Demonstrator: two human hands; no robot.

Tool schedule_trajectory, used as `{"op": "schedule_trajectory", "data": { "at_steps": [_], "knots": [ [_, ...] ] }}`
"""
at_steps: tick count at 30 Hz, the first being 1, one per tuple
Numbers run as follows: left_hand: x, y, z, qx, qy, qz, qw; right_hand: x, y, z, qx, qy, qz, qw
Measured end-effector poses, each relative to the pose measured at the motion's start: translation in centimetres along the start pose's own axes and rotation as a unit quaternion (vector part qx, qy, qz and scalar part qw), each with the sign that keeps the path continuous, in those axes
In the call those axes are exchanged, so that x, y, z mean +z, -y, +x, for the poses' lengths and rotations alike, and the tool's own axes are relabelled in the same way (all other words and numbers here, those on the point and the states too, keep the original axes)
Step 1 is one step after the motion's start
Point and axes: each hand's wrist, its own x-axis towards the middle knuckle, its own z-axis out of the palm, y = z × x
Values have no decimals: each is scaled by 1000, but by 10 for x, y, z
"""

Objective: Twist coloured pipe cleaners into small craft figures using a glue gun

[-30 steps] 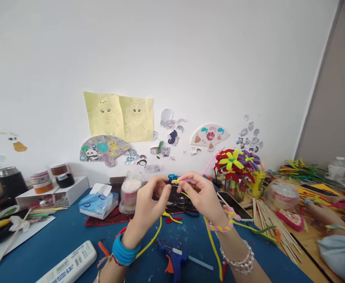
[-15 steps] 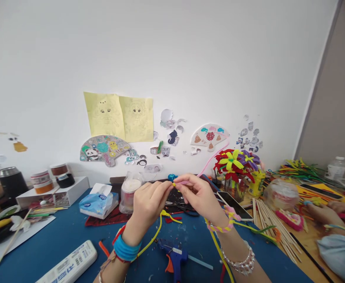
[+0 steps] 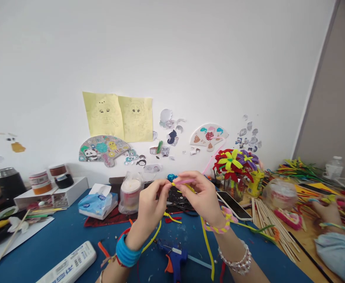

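Note:
Over the middle of the table, my left hand (image 3: 152, 201) pinches the yellow pipe cleaner (image 3: 174, 184) between thumb and forefinger. Close beside it, my right hand (image 3: 201, 195) is closed on the pink pipe cleaner (image 3: 212, 158), whose long free end rises behind the hand toward the wall. Pink and yellow strands meet at the fingertips of both hands; the exact join is partly hidden. A yellow length (image 3: 207, 247) hangs below my right wrist. Beneath the hands lies a blue glue gun (image 3: 176, 257) with an orange trigger.
Behind the hands stand a wrapped jar (image 3: 131, 193) and tissue pack (image 3: 98, 204). At right are a vase of pipe-cleaner flowers (image 3: 232, 162), a phone (image 3: 234, 206) and wooden sticks (image 3: 274, 226). Another person's hand (image 3: 327, 210) works at the far right. A white power strip (image 3: 72, 261) lies front left.
My left hand has turned slightly, its fingers now more upright and its thumb showing. My right fingers have lifted a little. The hanging yellow length has swung left. The other person's hand has shifted.

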Motion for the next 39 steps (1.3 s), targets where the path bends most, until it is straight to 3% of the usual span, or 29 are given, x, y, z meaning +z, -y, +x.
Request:
{"op": "schedule_trajectory", "data": {
  "at_steps": [3, 8, 10, 12, 14, 15, 16, 17, 19, 21, 23, 26, 28, 32, 39],
  "knots": [
    [-2, -6, 1, -103, 47, -127, 985, -1, 2, 0, -25, -1, -7, 1000],
    [-11, -12, 6, -202, 132, -297, 924, -2, 1, -1, -66, 12, -4, 998],
    [-13, -11, 8, -238, 161, -372, 883, -1, 0, -2, -76, 21, 3, 997],
    [-13, -10, 10, -276, 198, -455, 823, 0, 0, -2, -74, 27, 13, 997],
    [-12, -8, 11, -303, 238, -512, 767, 0, 2, -2, -51, 28, 24, 998],
    [-11, -8, 11, -309, 250, -523, 754, 0, 3, -1, -32, 27, 29, 999],
    [-10, -8, 11, -310, 250, -518, 757, -1, 4, 0, -9, 25, 32, 999],
    [-10, -8, 10, -302, 241, -496, 778, -2, 5, 1, 13, 23, 35, 999],
    [-8, -10, 8, -265, 197, -397, 857, -4, 6, 3, 55, 17, 49, 997],
    [-8, -12, 6, -176, 131, -240, 946, -6, 6, 4, 88, 14, 81, 993],
    [-6, -12, 3, -45, 78, -71, 993, -7, 6, 5, 110, 19, 116, 987],
    [-4, -7, 1, 139, 32, 103, 984, -7, 6, 6, 118, 25, 128, 984],
    [-2, -3, 0, 204, 18, 159, 966, -8, 8, 5, 108, 27, 113, 987],
    [-2, 1, -1, 219, 19, 165, 962, -12, 9, 4, 73, 37, 75, 994],
    [-3, -4, -3, 205, 89, 97, 970, -18, 13, 2, 10, 67, 53, 996]
  ]
}}
